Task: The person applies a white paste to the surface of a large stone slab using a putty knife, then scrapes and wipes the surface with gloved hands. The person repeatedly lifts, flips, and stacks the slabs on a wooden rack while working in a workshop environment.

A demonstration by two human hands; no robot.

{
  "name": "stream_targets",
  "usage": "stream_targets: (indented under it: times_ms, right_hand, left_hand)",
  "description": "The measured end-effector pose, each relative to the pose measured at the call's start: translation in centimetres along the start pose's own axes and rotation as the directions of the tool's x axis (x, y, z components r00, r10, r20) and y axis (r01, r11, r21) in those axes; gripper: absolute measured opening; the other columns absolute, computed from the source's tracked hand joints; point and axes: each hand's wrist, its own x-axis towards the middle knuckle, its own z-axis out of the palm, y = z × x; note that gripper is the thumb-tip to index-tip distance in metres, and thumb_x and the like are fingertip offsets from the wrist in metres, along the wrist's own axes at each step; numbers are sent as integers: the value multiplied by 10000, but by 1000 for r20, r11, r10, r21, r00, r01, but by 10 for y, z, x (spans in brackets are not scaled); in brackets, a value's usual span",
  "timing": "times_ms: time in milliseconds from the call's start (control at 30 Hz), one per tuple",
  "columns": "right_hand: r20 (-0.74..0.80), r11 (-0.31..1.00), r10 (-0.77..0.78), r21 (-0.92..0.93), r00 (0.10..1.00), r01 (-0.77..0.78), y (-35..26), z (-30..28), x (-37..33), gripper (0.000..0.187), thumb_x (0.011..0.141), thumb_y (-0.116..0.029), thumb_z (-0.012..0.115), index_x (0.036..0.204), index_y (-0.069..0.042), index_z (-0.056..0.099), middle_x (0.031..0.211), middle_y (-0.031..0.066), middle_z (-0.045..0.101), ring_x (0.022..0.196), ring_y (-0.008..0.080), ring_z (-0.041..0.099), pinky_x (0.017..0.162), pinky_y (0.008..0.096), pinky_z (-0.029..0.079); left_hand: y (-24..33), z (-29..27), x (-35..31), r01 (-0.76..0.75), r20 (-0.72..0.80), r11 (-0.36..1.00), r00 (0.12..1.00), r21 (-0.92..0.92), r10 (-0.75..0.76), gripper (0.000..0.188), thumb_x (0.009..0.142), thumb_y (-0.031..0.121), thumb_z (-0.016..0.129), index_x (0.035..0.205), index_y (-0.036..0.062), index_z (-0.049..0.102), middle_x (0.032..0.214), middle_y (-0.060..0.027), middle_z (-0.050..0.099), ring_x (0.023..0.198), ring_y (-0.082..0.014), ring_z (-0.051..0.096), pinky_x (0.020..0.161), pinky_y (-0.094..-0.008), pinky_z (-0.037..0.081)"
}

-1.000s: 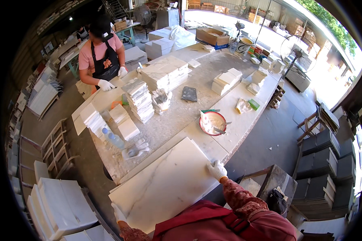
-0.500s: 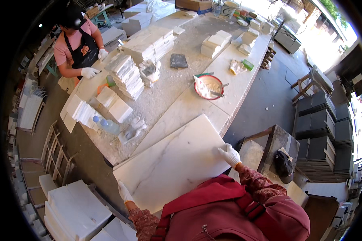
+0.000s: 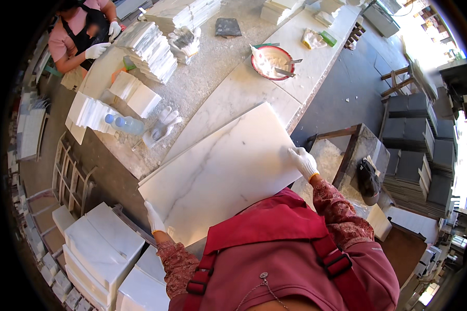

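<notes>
Slab (image 3: 220,173) swings nearer off the counter (image 3: 213,78), left hand (image 3: 153,217) and right hand (image 3: 302,161) both clamping its edges — it's being carried away.

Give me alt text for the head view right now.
Two white-gloved hands, left hand and right hand, grip opposite edges of a large white grey-veined marble slab over a dusty stone workbench. Beyond lie a red-rimmed bowl of white paste and stacked marble tiles.

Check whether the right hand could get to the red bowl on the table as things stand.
Probably not yet: the right hand grips the edge of the big marble slab, and the red bowl sits well beyond the slab's far end on the table.
</notes>
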Motion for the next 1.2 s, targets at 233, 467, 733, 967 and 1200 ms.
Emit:
stream_targets:
  times_ms: [233, 467, 733, 967, 1200]
  right_hand:
    - [252, 800, -34, 587, 967, -125, 26, -2, 36, 744, 960, -614, 485, 1277, 48, 601, 1154, 131, 696, 1060, 230, 640, 923, 318, 475]
    - [602, 37, 88, 794, 794, -606, 68, 20, 16, 732, 1001, -605, 344, 1394, -10, 508, 1364, 169, 576, 1222, 369, 556, 993, 501, 477]
    - [497, -196, 24, 853, 867, -484, 156, 70, 59, 307, 1028, -129, 379, 1216, -73, 614, 1182, 106, 656, 1071, 284, 626, 921, 452, 523]
    - [341, -193, -115, 914, 933, -358, 127, 72, 38, 406, 1058, -217, 434, 1451, -116, 433, 1306, 87, 597, 1106, 262, 616, 981, 438, 491]
    - [338, -76, 52, 940, 940, -334, 69, 49, 3, 577, 1064, -536, 289, 1386, -110, 508, 1345, 55, 576, 1200, 242, 545, 1035, 401, 445]
  left_hand:
    - [18, -11, 15, 67, 205, 967, 979, -246, -16, 779, 1023, 601, 361, 1543, 23, 305, 1568, -89, 361, 1421, -213, 347, 1172, -325, 276]
    - [83, 10, 91, 3, -36, 978, 999, -208, -11, 661, 953, 560, 562, 1323, 15, 612, 1420, -110, 550, 1309, -224, 480, 1092, -339, 353]
    - [89, 46, 121, -4, -201, 855, 972, 518, 126, 452, 827, 249, 602, 1191, -15, 651, 1189, -227, 679, 1135, -333, 644, 927, -414, 487]
    - [72, 16, 127, 172, -363, 671, 919, 721, 154, 503, 881, 355, 563, 1355, 189, 567, 1293, -194, 637, 1177, -373, 622, 965, -469, 497]
    - [99, 65, 101, 234, -571, 774, 798, 589, 193, 516, 928, 513, 476, 1061, 81, 725, 1110, -209, 708, 1025, -351, 696, 853, -462, 535]
